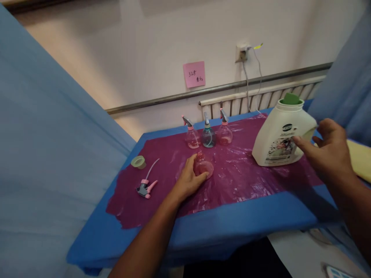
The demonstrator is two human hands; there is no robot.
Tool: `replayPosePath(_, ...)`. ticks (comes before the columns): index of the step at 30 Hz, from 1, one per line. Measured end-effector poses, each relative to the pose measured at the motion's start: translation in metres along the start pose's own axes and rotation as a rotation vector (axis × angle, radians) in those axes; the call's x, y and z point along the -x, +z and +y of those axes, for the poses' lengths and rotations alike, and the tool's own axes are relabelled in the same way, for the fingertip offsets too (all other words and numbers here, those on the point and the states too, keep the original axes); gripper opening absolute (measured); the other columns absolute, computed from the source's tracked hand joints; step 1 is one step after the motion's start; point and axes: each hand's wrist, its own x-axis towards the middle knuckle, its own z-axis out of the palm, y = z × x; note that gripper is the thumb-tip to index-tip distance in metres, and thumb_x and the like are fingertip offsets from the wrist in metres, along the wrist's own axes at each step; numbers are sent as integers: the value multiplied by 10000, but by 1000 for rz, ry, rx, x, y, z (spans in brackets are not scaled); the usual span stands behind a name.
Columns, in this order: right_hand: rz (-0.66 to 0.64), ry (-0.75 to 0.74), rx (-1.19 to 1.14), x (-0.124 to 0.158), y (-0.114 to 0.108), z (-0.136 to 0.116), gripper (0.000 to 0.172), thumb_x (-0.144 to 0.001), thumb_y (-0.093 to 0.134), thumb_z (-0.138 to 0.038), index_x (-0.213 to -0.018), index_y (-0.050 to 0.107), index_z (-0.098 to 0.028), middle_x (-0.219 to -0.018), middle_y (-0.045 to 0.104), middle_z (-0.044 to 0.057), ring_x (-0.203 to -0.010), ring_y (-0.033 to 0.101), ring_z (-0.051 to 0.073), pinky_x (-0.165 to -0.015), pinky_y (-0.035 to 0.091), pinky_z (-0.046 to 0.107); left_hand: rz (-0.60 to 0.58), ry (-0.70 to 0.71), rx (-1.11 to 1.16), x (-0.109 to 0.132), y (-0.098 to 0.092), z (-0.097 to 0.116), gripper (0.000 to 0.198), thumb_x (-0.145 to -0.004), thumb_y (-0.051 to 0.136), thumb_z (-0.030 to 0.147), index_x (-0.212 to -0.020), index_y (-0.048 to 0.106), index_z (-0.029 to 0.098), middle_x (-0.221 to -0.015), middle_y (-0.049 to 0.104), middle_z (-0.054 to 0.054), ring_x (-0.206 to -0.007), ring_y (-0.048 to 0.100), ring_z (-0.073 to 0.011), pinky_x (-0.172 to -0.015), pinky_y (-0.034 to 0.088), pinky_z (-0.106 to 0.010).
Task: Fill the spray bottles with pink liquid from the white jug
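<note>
My left hand is wrapped around a small round pink spray bottle that stands upright with its neck uncovered. Level with the handle of a large white detergent jug, my right hand has its thumb and fingers apart; whether it touches the jug I cannot tell. The jug stands upright, its mouth uncapped with a green spout showing. A grey and pink trigger sprayer head with its tube lies left of my left hand. Behind it sits a pale green translucent cap.
Three spray bottles with their heads on, pink, teal and pink, stand in a row at the back. Shiny purple plastic covers much of the blue table. A yellow item lies far right. Blue curtains flank both sides.
</note>
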Motion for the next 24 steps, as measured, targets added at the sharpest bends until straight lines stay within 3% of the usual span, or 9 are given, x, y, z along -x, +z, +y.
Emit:
replayPosePath(3,-33,109,-278,-16,-5,7,858,-832,887,-569,-1604,558,-391,-1773,567,198,-1645,574,330,-1308,492,511,5,4,26,1,1,-2,823,-908,845,319,-1655,511,224,-1686,610,-173,-1601,588,-352,-1388,418,-548)
replayPosePath(5,-130,146,-376,-30,-7,11,741,-801,889,-504,-1486,646,-362,-1679,664,201,-1571,646,332,-1294,495,499,11,-4,46,1,2,-2,833,-912,847,333,-1664,506,223,-1686,616,-177,-1599,592,-354,-1386,418,-555)
replayPosePath(8,-258,282,-379,-44,-3,19,440,-796,869,-478,-1186,765,-303,-1337,838,188,-1290,784,363,-1141,590,506,16,-39,40,3,3,1,854,-905,860,351,-1669,501,223,-1677,630,-176,-1577,613,-357,-1371,434,-553)
replayPosePath(11,-264,430,-298,-43,8,27,263,-828,855,-494,-921,765,-266,-1062,856,166,-1027,794,361,-939,636,500,23,-82,27,5,3,5,866,-901,862,356,-1675,493,235,-1664,647,-163,-1561,630,-355,-1355,449,-544)
replayPosePath(13,-255,473,-281,-36,16,30,266,-862,830,-510,-906,766,-255,-983,846,147,-905,779,335,-828,633,471,34,-117,25,6,3,10,873,-901,860,349,-1683,488,249,-1648,664,-154,-1536,653,-351,-1340,466,-541)
replayPosePath(16,-201,499,-225,-28,23,29,251,-889,779,-479,-949,787,-235,-983,840,129,-869,757,308,-733,595,421,55,-146,40,7,4,18,877,-888,858,314,-1684,496,253,-1621,685,-150,-1505,677,-348,-1328,483,-533)
replayPosePath(24,-119,425,-36,-43,17,-3,197,-787,726,-388,-837,764,-201,-823,774,100,-780,678,278,-711,507,415,63,-181,72,4,6,17,929,-824,879,220,-1671,501,262,-1599,695,-150,-1473,693,-353,-1309,502,-538)
